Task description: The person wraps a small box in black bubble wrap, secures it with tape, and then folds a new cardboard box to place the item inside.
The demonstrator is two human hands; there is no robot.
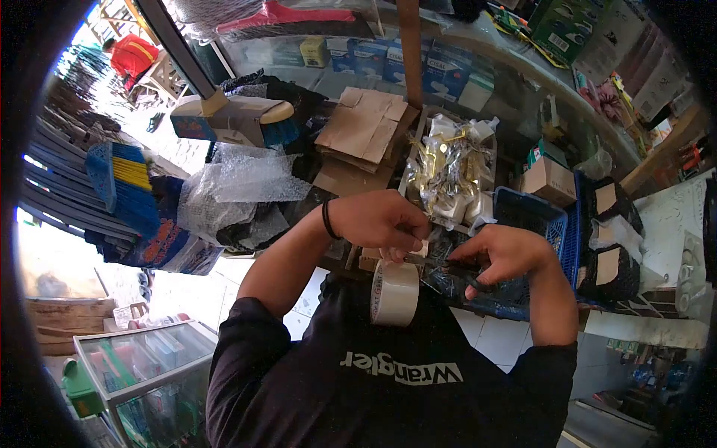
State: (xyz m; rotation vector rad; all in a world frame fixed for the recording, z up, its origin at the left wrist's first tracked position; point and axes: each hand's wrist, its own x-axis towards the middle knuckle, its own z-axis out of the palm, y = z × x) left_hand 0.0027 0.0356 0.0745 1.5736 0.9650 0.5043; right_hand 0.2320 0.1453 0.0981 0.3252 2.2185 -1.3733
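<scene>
In front of my chest, a wide roll of pale packing tape [396, 297] hangs on its side with dark print along its edge. My left hand [379, 221] is closed, fingers pinching the tape's free end just above the roll. My right hand [502, 256] grips scissors [478, 284] with dark handles, fingers curled round them. The blades point left, right at the tape under my left fingertips. Just beyond my hands lies a box of plastic-wrapped, gold-coloured metal fittings [450, 160].
Flattened cardboard [362, 127] and bubble wrap [239, 183] lie to the left of the fittings, near a blue broom head [123, 187]. A blue plastic basket [532, 205] stands at right. Blue boxes [447, 67] line the glass case. A person in red [133, 56] is outside.
</scene>
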